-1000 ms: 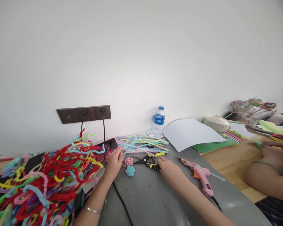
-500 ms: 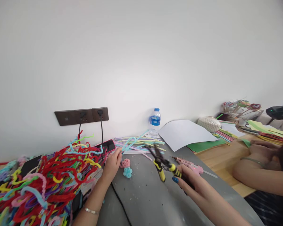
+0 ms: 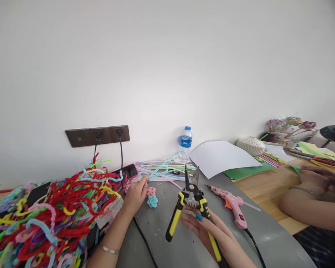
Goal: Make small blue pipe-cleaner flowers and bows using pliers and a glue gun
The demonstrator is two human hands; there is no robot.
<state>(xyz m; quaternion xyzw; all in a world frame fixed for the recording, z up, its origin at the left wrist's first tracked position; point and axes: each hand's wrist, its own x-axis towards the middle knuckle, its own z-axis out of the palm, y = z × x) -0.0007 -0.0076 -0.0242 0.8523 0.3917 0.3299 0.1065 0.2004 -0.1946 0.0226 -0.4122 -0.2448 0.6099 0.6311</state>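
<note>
My right hand (image 3: 205, 229) holds black pliers with yellow handles (image 3: 191, 203) upright above the grey table (image 3: 167, 238), jaws pointing up and handles spread. My left hand (image 3: 135, 195) rests on the table with its fingers pinched on a light blue pipe cleaner (image 3: 159, 170) that loops toward the wall. Two small pipe-cleaner flowers, one pink (image 3: 150, 191) and one blue (image 3: 152, 201), lie just right of that hand.
A big tangle of coloured pipe cleaners (image 3: 53, 216) fills the left. Straight pastel pipe cleaners (image 3: 167, 167), a phone (image 3: 127, 172), a water bottle (image 3: 185, 143), white paper (image 3: 220, 156) and a pink glue gun (image 3: 233, 208) lie behind. Another person's arms (image 3: 307, 201) rest at right.
My right hand picked the pliers off the table, lifted them toward me and turned them upright. My left hand stayed on the blue pipe cleaner.
</note>
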